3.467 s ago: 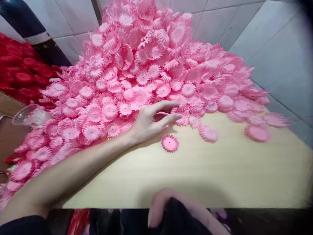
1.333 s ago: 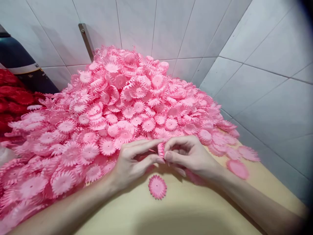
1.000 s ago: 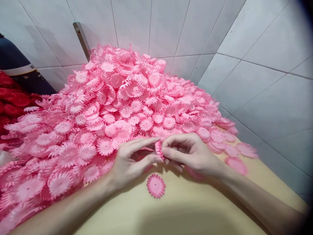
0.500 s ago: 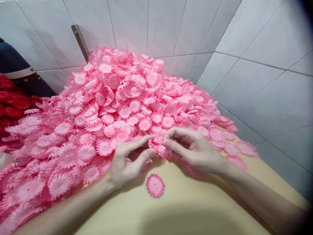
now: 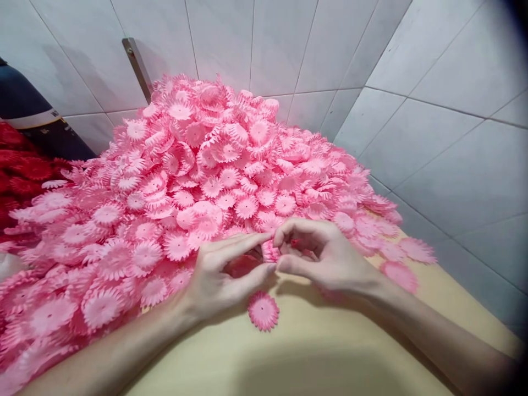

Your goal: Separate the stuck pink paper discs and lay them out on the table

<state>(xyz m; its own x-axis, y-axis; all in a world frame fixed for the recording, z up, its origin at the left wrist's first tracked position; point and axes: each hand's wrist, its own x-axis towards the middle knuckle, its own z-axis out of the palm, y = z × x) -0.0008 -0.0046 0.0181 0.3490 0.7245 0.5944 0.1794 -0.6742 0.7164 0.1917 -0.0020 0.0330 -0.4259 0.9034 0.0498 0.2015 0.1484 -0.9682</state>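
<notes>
Looked forward and down from the person's head. Stood near above the tabletop [image 5: 198,357], framing the left hand [image 5: 225,272] and right hand [image 5: 325,256] slightly below centre. Faced the pink pile [image 5: 231,176], reaching the tiled corner [image 5: 363,88] behind.

Right hand [image 5: 332,261], one: raised from six o'clock, now at pink petal piece's [image 5: 270,252] three-o'clock side.

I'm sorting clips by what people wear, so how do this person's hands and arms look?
The left hand and right hand are both ungloved, with no ring showing, though some fingers are hidden. The left forearm and right forearm are slim and bare, with no watch, bracelet or markings visible. No sleeve can be made out.
</notes>
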